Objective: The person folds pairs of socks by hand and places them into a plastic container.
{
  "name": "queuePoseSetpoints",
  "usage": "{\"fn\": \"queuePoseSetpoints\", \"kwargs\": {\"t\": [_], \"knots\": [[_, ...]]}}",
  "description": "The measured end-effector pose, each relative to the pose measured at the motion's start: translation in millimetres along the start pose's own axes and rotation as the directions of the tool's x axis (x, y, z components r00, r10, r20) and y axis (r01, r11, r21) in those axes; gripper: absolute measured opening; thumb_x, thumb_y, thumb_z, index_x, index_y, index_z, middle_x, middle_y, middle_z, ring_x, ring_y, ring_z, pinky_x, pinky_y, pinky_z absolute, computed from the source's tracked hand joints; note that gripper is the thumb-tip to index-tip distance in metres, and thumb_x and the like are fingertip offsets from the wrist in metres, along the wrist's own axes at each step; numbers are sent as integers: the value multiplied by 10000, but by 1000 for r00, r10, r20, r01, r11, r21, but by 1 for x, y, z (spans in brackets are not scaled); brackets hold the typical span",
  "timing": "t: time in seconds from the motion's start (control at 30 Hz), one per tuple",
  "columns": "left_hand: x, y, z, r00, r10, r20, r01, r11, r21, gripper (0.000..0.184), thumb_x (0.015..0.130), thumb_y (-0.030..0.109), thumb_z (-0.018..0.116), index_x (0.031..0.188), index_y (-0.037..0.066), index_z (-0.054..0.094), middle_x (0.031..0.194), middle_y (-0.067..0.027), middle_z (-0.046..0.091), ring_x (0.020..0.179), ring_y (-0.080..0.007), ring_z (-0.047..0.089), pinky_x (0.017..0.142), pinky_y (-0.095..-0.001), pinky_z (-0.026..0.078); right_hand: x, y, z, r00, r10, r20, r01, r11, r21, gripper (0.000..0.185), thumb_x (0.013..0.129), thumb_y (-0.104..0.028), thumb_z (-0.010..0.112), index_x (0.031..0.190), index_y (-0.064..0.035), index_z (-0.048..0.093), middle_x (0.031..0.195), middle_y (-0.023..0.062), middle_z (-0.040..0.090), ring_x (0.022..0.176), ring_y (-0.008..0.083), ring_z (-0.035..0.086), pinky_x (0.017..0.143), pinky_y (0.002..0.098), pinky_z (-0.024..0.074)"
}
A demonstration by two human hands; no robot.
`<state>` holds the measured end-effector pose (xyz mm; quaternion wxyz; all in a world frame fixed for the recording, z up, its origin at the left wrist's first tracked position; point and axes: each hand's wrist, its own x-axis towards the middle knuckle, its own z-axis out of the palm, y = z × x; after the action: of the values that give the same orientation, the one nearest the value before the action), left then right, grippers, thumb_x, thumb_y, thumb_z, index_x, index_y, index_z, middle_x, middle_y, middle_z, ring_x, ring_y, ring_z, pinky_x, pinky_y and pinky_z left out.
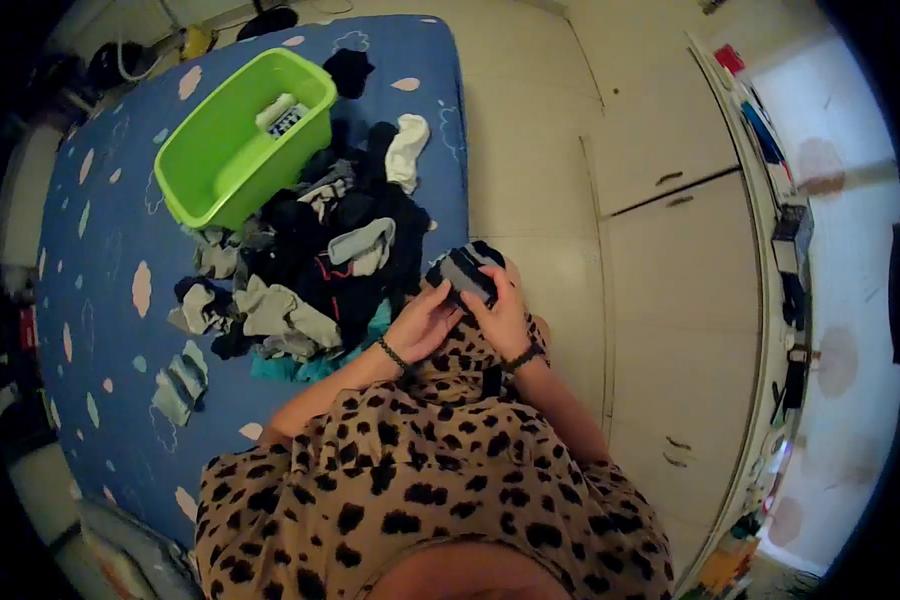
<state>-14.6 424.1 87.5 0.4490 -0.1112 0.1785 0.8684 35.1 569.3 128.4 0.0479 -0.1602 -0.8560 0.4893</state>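
Socks (460,272) in grey and black are held between your left hand (425,322) and right hand (498,314), close together, beside the clothes pile (305,250) on the bed (110,260).

Hands: two, a left hand (426,318) and a right hand (503,310).
Bracelets: two, one dark bracelet (392,352) at the left wrist, one dark band (523,358) at the right.
Striped bundle (463,277): one, between the hands; whether one sock or more cannot be told.
Green basket (238,185): one, beyond the left hand and to its left.
Patterned bundle (284,117): one, inside the basket.
Sock heap (283,312): one, left of the left hand; too tangled to count singly.
White sock (407,152): one, beyond the left hand.
Black piece (348,72): one, farther beyond that hand.
Pale grey-green cluster (181,382): one, well left of the left hand.
Cupboard handles (669,178): four, right of the right hand.
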Motion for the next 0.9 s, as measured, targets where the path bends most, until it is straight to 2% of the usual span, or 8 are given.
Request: {"fn": "queuePoseSetpoints", "kwargs": {"t": [0.2,0.3,0.4,0.5,0.67,0.73,0.8,0.9], "knots": [[-3,5,-28,995,-8,102,3,999,45,337,941,205,583,1245,81,509,1155,-39,592,1044,-160,578,934,-324,469,-16,-4,22,986,110,123,-156,872,465,396,906,-160,626,1222,21,473,1133,84,592,995,146,562,892,270,439],[-10,11,-24,988,51,146,-59,997,49,347,928,163,595,1252,79,506,1164,-42,593,1049,-172,587,909,-334,488,-21,-29,20,916,242,321,-402,548,734,447,939,-153,577,1319,14,410,1232,61,546,1074,129,530,927,270,427],[-17,18,-22,986,68,153,-77,996,55,412,903,129,622,1285,81,476,1181,-41,585,1069,-174,581,923,-334,481,-16,-20,25,871,210,443,-489,434,756,426,950,-151,553,1322,2,414,1251,52,539,1117,129,511,952,275,414],[-25,32,-10,973,166,160,-171,985,19,596,862,69,644,1393,95,373,1231,-42,549,1114,-177,550,957,-330,455,-12,-19,35,870,186,456,-468,600,649,364,970,-152,507,1301,-15,442,1215,36,547,1079,125,517,933,280,416],[-44,55,10,898,382,220,-440,786,433,940,736,162,732,1496,124,182,1401,-61,404,1234,-201,452,1056,-335,349,-8,-14,52,878,181,444,-379,829,412,259,960,-147,483,1170,-5,540,1086,11,577,990,112,519,880,261,414],[-55,71,14,936,235,262,-316,887,337,1035,677,198,778,1506,141,160,1354,-72,452,1232,-196,452,1047,-325,344,-3,-29,47,764,182,619,-565,654,504,251,932,-125,504,1143,1,554,1048,5,600,920,91,544,792,236,441],[-58,79,5,937,192,291,-309,844,438,1092,616,280,807,1497,112,184,1379,-82,437,1243,-202,449,1046,-318,342,-2,-3,59,698,196,689,-622,643,447,207,913,-153,531,1057,-6,558,803,32,577,588,103,488,500,265,359],[-54,89,-5,896,287,340,-445,544,712,937,599,234,782,1412,67,348,1303,-65,471,1188,-199,477,1020,-332,357,-6,5,74,619,166,768,-718,517,467,217,895,-187,565,1036,-23,565,626,44,560,328,128,420,302,275,282]]}}
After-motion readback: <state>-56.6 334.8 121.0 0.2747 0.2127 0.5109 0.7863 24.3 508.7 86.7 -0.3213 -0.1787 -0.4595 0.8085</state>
